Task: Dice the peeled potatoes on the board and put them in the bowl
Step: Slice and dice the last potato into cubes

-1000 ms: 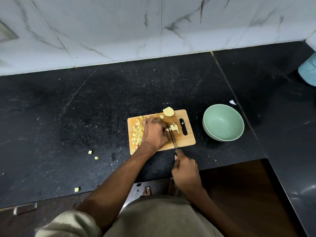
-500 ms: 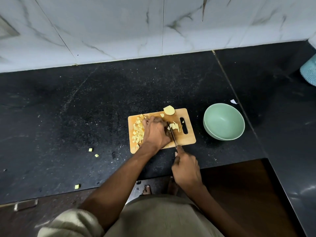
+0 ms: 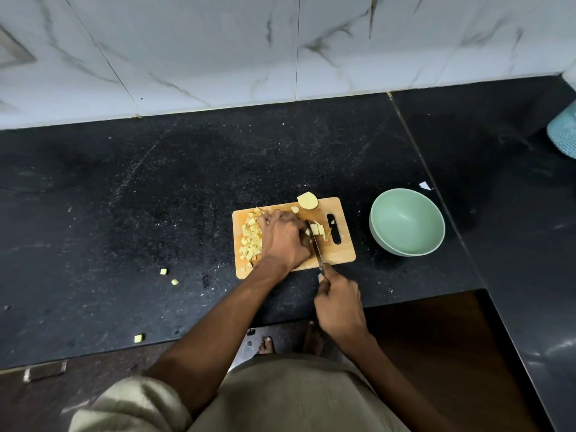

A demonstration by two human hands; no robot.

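Wooden cutting board [image 3: 339, 251] carried the potato piece hidden under the curled left hand [image 3: 285, 241], while the right hand [image 3: 339, 302] gripped the knife [image 3: 314, 241], whose blade ran front-to-back just right of those fingers, the empty green bowl [image 3: 406, 222] farther right.

Cutting board [image 3: 338, 255] under the left hand [image 3: 285, 241]: pale wood, matt. Knife blade [image 3: 315, 244] in the right hand [image 3: 339, 304]: metal, dull sheen. Bowl [image 3: 406, 222] right of both hands: smooth green, satin finish. Countertop [image 3: 156, 198]: black speckled stone, polished. Wall [image 3: 218, 48] beyond the hands: glossy veined marble tile.
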